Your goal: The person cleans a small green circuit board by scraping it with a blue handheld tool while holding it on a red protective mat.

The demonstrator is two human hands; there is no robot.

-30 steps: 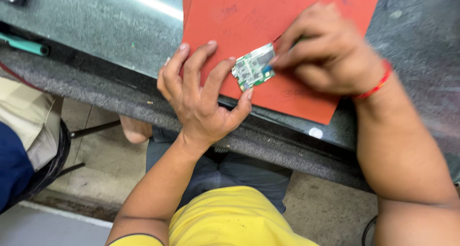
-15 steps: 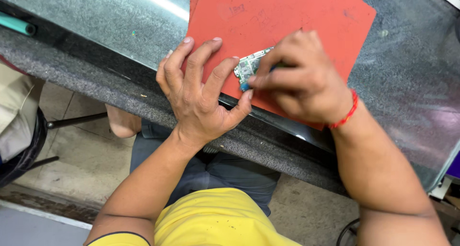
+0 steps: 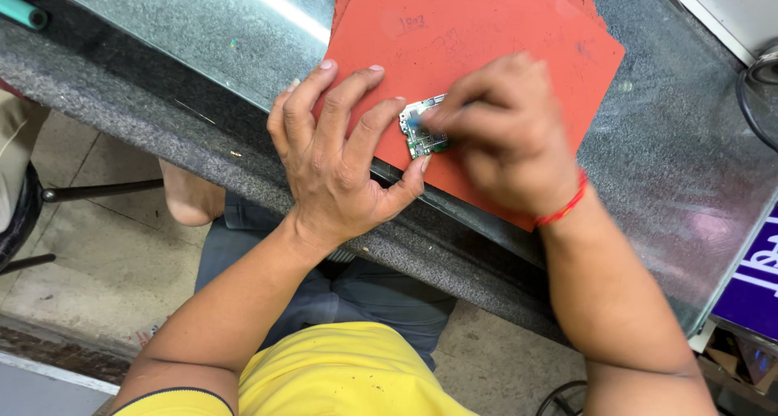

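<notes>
1. A red rubber mat (image 3: 478,35), matte, smudged and square-cornered, lies on a speckled grey stone counter (image 3: 146,153) under a glass sheet; one mat corner overhangs the counter's near edge.
2. A small green circuit board (image 3: 421,128) sits on the mat near that edge, between both hands, partly hidden by the right knuckles.
3. The left hand (image 3: 340,165) lies flat on the mat, fingers spread wide, fingertips and thumb bracing the board's left side.
4. The right hand (image 3: 506,136) is blurred, fingers pinched narrow over the board's right end; whether a tool is held, I cannot tell.
5. A red thread bracelet (image 3: 563,207) circles the right wrist.
6. A teal cylindrical handle (image 3: 20,11) lies far left of the mat.
</notes>
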